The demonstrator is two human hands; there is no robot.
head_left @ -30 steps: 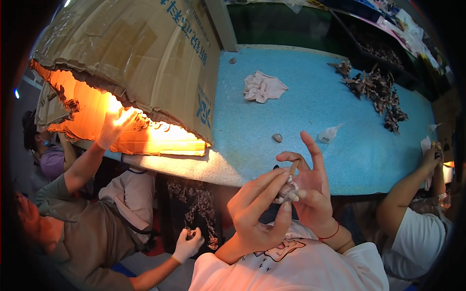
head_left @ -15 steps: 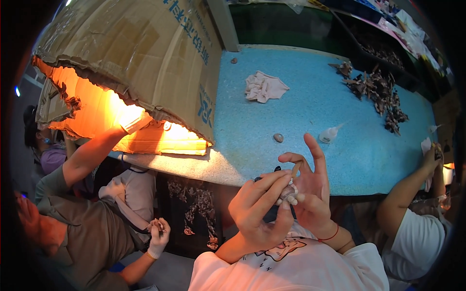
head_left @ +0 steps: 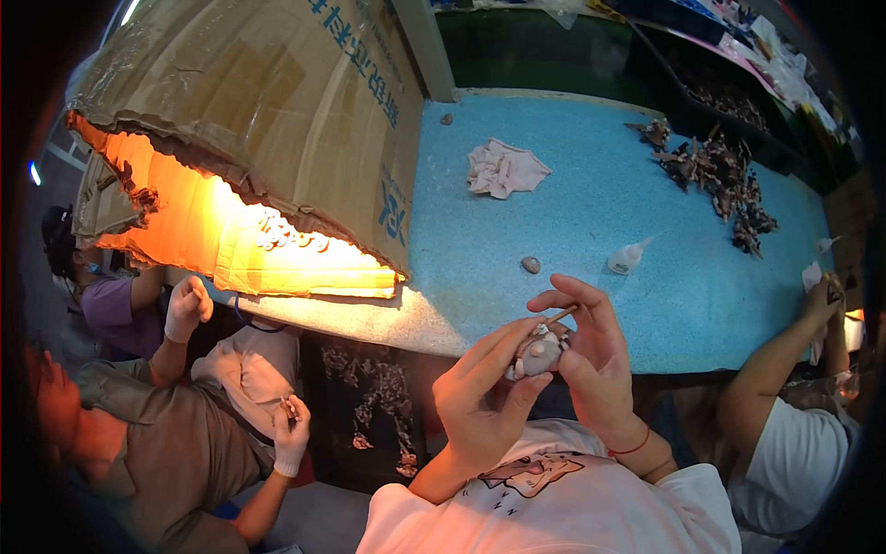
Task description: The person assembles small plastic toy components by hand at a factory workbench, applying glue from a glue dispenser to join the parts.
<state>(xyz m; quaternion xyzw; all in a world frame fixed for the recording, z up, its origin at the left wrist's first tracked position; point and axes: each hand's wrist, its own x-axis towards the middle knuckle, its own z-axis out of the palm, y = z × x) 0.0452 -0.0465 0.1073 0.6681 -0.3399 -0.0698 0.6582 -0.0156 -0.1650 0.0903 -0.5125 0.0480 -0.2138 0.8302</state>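
In front of my chest, just past the table's near edge, both hands hold a small figurine (head_left: 537,355). It has a rounded grey body with pale, stubby parts around it; its exact kind is unclear. My left hand (head_left: 482,388) grips it from the left, with fingers closed behind and the thumb below. My right hand (head_left: 600,369) steadies its right side with the thumb, other fingers raised and curled. A thin tan stick (head_left: 560,315) sticks out above the figurine beneath the right fingers; which hand carries it is hard to tell.
On the blue table (head_left: 461,305) lie a pale crumpled cloth (head_left: 508,169), a grey pebble-like piece (head_left: 531,265), a white nozzle bottle (head_left: 628,257) and a heap of brown scraps (head_left: 720,180). A glowing cardboard box (head_left: 305,111) stands left. Co-workers sit on both sides.
The figurine has turned, showing more of its rounded grey body. My right fingers have curled in over the stick. The left co-worker's hand has come out of the lit box.
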